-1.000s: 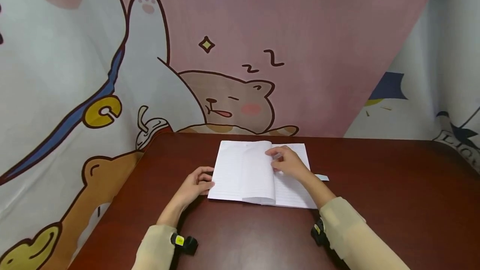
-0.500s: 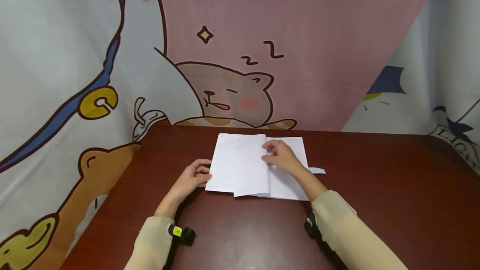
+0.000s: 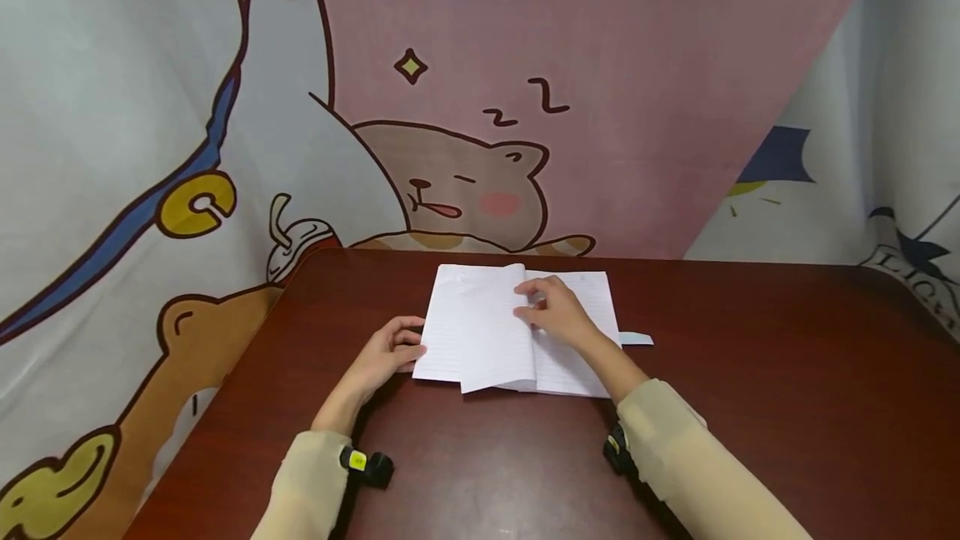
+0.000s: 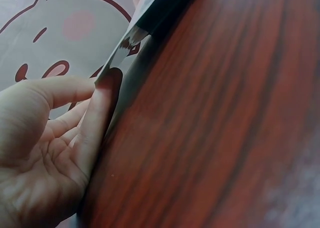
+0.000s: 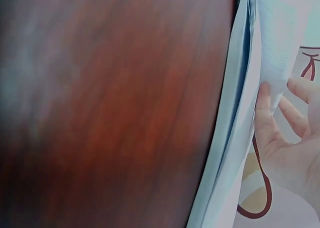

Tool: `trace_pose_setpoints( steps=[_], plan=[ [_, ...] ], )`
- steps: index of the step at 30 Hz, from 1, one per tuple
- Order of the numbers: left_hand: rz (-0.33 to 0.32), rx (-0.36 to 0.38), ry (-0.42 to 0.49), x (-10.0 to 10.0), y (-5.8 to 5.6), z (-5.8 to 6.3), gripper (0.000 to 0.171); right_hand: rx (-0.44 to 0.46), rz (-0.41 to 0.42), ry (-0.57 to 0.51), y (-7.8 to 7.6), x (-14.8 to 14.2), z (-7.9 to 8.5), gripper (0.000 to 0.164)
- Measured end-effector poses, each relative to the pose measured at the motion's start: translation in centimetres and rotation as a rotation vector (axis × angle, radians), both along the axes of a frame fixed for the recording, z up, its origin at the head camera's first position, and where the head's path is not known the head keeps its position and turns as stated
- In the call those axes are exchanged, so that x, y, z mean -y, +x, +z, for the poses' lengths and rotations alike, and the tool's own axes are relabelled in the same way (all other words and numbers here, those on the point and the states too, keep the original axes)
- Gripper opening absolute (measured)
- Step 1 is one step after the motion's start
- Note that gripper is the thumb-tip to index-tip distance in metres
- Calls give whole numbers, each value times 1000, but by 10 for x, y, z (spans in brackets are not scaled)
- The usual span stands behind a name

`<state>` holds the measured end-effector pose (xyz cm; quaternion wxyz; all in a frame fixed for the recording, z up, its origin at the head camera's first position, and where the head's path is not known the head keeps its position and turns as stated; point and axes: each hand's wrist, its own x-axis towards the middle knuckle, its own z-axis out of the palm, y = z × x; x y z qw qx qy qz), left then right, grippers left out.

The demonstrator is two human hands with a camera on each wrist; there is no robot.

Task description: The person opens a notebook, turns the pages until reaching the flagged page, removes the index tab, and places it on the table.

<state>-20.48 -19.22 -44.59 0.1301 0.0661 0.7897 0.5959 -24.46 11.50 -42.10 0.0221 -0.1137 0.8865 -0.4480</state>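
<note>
An open notebook (image 3: pixel 442 332) with white lined pages lies near the table's far side. Its left edge is pinched between the thumb and fingers of my left hand (image 3: pixel 381 361); in the left wrist view the thumb (image 4: pixel 75 90) presses one face and a finger lies behind. My right hand (image 3: pixel 558 315) pinches a loose page (image 3: pixel 495 332), which bends over the left half with its lower corner past the notebook's bottom edge. In the right wrist view, the right hand (image 5: pixel 290 143) has thumb and fingers on either side of that page (image 5: pixel 280 48).
A pale blue strip (image 3: pixel 637 339) sticks out from under the notebook's right edge. The dark red wooden table (image 3: pixel 772 407) stretches to both sides. Behind it hangs a cloth (image 3: pixel 637 107) printed with cartoon animals. Each wrist carries a small black camera (image 3: pixel 375 469).
My right hand has moved a little left, carrying the page over so its lower corner now juts past the bottom edge. The left hand keeps its place on the notebook's edge.
</note>
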Motion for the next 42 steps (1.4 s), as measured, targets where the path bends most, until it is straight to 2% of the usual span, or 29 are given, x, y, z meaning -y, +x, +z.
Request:
trace_pose_setpoints(
  steps=[10, 17, 28, 34, 42],
  plan=[
    [-17, 7, 10, 0, 3, 0, 43, 0, 34, -27, 4, 9, -1, 37],
    [10, 25, 12, 1, 5, -1, 41, 10, 59, 3, 5, 13, 1, 38],
    [-4, 10, 43, -5, -1, 2, 48, -14, 70, 82, 3, 12, 1, 38],
    [-5, 39, 44, -3, -1, 1, 48, -11, 83, 108, 4, 14, -3, 35],
    [-23, 0, 31, 2, 1, 3, 46, -28, 98, 117, 4, 18, 1, 35]
  ],
)
